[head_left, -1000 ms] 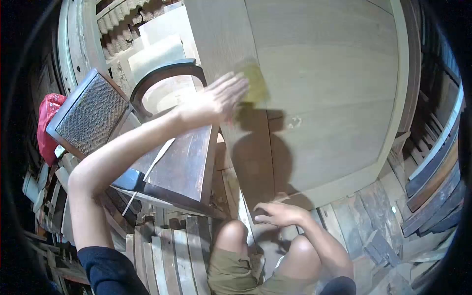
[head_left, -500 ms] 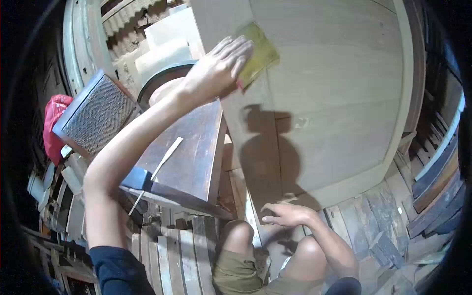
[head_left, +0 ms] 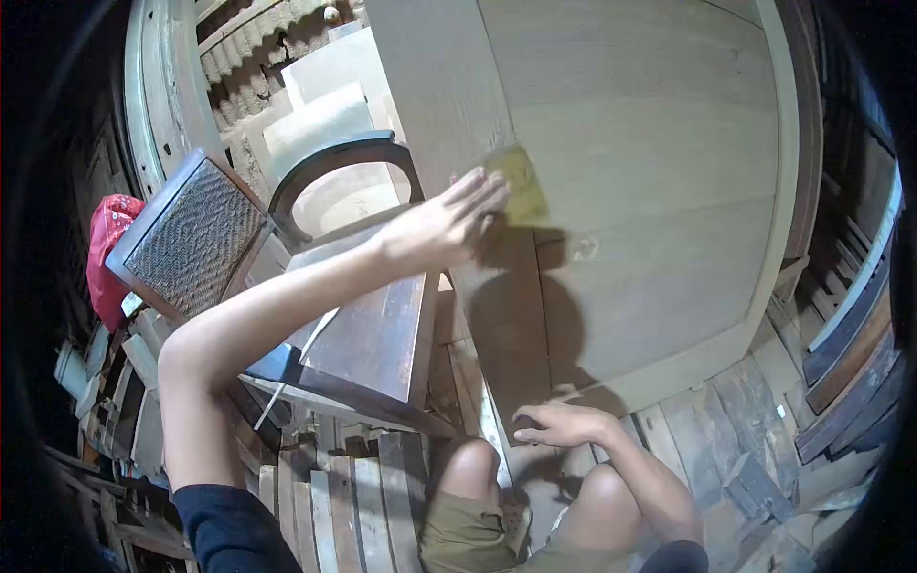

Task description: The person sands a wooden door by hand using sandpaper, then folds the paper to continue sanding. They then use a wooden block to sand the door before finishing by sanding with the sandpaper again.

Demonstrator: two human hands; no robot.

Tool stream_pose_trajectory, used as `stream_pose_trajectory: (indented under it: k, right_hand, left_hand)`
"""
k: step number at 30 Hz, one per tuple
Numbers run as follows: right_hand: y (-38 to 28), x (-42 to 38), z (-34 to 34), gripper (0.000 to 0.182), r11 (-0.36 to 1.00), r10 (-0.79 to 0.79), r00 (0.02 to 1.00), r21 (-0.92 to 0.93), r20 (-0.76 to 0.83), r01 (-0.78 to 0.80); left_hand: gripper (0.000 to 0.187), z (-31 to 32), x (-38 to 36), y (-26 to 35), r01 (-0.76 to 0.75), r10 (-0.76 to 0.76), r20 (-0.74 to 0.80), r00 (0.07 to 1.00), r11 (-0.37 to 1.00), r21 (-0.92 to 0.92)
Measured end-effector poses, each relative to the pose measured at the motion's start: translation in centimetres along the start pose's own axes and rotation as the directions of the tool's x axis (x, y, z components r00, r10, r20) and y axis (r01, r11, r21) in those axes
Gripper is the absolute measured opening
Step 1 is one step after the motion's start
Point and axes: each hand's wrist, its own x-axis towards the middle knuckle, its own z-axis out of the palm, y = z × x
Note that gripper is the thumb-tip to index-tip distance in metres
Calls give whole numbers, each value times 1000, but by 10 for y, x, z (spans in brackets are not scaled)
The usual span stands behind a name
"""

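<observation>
Across the upper middle, the left hand [head_left: 444, 224] reaches to a broad wooden panel [head_left: 659, 153], holding a yellow sheet [head_left: 522, 191] at its near edge. Its fingers are stretched almost straight and lie close together; how the thumb grips is hidden. The yellow sheet lies over the seam between the panel's upright border and its inset face, just above a dark shadow [head_left: 540, 315].

The step in hand looks like surface contact, with the sheet worked against the wood. Any further stroke calls for a flat palm, even pressure and care at the seam, where an edge could catch.

Lower down, the right hand [head_left: 564, 423] hangs above the knees, fingers loosely curled and partly open, with nothing visible in them; it seems apart from the panel, though the depth is hard to judge.

Beside the left forearm are a dark wooden board [head_left: 373, 334], a curved chair rail [head_left: 339, 153] and a woven panel [head_left: 196, 239].
</observation>
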Motion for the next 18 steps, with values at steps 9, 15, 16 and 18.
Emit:
stream_pose_trajectory:
  k: [9, 15, 16, 18]
  right_hand:
    - [-4, 4, -1, 46, 1000, 13, 1000, 0, -18, -13]
    - [3, 6, 0, 48, 999, -25, 999, 27, -28, 26]
    - [2, 7, 2, 48, 999, -18, 1000, 48, -19, 19]
    - [1, 7, 1, 53, 1000, 22, 1000, 15, -3, -22]
  left_hand:
    - [59, 17, 0, 0, 267, -288, -16, 958, 907, -326]
    - [56, -12, 7, -60, 316, -315, -22, 949, 948, 38]
    - [55, -19, 9, -63, 400, -399, -16, 917, 916, 35]
    - [47, -3, 8, -34, 279, -278, -34, 960, 960, 32]
